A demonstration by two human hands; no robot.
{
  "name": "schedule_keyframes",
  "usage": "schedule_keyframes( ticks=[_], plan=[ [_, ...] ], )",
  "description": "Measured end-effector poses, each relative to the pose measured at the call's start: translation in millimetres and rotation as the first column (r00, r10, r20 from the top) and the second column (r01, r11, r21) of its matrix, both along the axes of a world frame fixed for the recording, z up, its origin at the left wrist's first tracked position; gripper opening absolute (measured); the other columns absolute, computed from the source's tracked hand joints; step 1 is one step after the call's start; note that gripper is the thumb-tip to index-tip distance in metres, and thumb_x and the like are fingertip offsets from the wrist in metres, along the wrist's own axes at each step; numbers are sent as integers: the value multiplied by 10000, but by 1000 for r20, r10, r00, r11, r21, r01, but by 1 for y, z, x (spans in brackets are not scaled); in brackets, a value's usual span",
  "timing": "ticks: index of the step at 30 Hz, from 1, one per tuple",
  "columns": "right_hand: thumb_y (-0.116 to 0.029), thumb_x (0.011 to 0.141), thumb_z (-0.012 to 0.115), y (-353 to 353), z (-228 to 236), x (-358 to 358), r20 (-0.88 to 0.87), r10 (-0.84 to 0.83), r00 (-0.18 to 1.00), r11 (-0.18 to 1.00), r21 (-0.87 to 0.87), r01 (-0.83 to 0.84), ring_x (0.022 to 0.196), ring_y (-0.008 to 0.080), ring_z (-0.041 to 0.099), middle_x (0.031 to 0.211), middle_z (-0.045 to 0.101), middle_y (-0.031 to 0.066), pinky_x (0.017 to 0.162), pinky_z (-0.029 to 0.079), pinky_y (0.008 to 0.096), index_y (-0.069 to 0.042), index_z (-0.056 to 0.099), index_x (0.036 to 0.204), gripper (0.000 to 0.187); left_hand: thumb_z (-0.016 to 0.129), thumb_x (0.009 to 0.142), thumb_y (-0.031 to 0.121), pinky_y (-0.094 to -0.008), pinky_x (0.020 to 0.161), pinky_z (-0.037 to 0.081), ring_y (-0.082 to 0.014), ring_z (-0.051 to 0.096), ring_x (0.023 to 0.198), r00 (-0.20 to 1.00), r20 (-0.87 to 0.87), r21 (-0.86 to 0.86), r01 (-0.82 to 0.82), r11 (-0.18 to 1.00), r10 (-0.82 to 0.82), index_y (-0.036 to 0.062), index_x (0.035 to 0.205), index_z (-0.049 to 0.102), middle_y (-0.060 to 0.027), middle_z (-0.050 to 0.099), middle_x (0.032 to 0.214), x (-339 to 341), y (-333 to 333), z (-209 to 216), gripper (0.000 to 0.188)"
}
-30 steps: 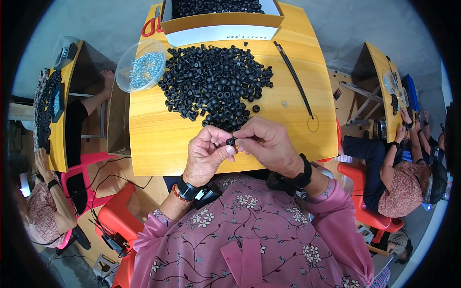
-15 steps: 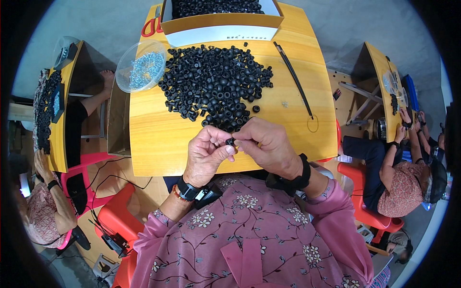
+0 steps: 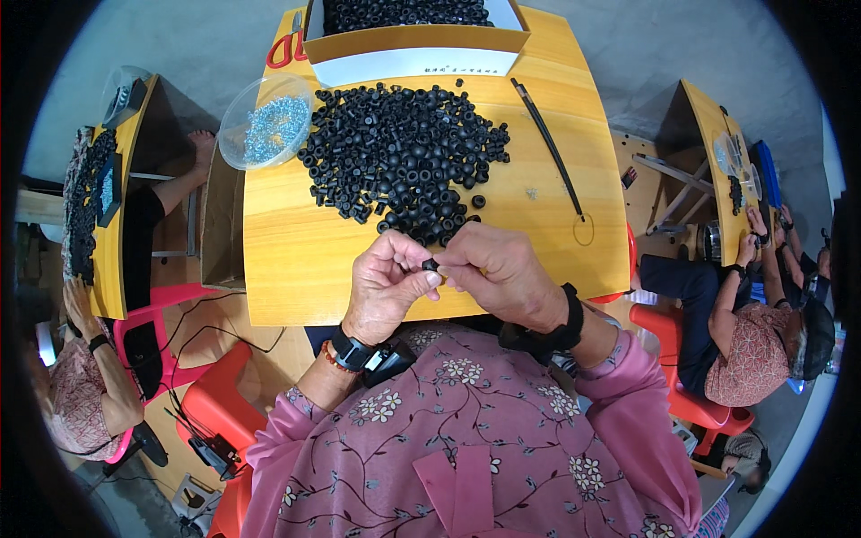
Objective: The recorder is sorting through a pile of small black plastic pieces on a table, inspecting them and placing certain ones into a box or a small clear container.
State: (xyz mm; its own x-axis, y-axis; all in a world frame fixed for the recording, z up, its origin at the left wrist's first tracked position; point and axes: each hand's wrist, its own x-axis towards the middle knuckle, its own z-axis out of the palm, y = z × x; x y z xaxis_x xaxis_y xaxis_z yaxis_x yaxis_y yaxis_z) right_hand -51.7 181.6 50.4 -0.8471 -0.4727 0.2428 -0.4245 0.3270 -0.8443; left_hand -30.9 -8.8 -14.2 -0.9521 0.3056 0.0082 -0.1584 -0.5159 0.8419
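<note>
Just past the near edge of the table, my two hands meet in front of a heap of small black rubber caps (image 3: 408, 157). Between thumb and fingers, my left hand (image 3: 387, 278) grips one small black cap (image 3: 430, 265). My right hand (image 3: 502, 273) is closed in a pinch right beside that cap, fingertips at its side. Whatever those right fingertips hold, if anything, is too small to make out. Loose caps lie just beyond my fingers, at the near end of the heap.
A white box (image 3: 417, 63) full of black pieces stands at the back, with red-handled scissors (image 3: 285, 52) beside it. A clear tub (image 3: 235, 154) of bluish bits sits left. A thin black rod (image 3: 549, 139) lies right. People work at tables on both sides.
The black cap has turned slightly in my left fingers. Both hands stay in nearly the same place, still close together.
</note>
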Motion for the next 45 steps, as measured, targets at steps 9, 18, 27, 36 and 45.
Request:
schedule_keyframes(
  ticks=[9,18,27,36,45],
  plan=[
    [-3,823,641,1,4,2,-51,41,998,999,14,-40,722,272,563,744,554,87,605,465,376,-30,659,917,100,671,876,-67,-305,649,602,-153,666,717,998,29,-54,60,997,-59,14,978,560,-110,665,886,1,-4,3,171],
    [-5,834,630,2,10,-1,7,86,996,995,50,-86,735,297,566,789,546,112,619,464,382,-24,630,898,67,641,934,14,-324,713,622,-159,696,766,985,153,-7,79,997,-77,-22,1041,591,-101,690,915,-2,-3,13,124],
    [-63,896,607,11,12,3,44,95,995,993,61,-98,753,296,573,779,554,122,651,472,388,-26,678,1016,145,629,942,12,-303,711,615,-151,696,776,973,148,-104,195,975,-178,-19,1010,589,-97,698,915,-3,-3,11,84],
    [-59,886,645,12,-2,8,121,23,992,998,-54,-17,756,222,592,813,599,80,664,488,324,-50,712,1079,204,592,929,-30,-297,636,605,-142,681,722,942,303,-22,157,987,-143,-5,986,586,-91,681,887,-5,-3,21,63],
    [-51,858,688,11,-11,7,123,47,991,988,-155,-28,745,176,582,823,596,52,651,491,305,-62,699,1098,241,565,928,-23,-257,558,556,-123,663,688,913,374,142,118,983,-163,25,997,581,-85,671,879,-2,0,23,86]
  ],
)
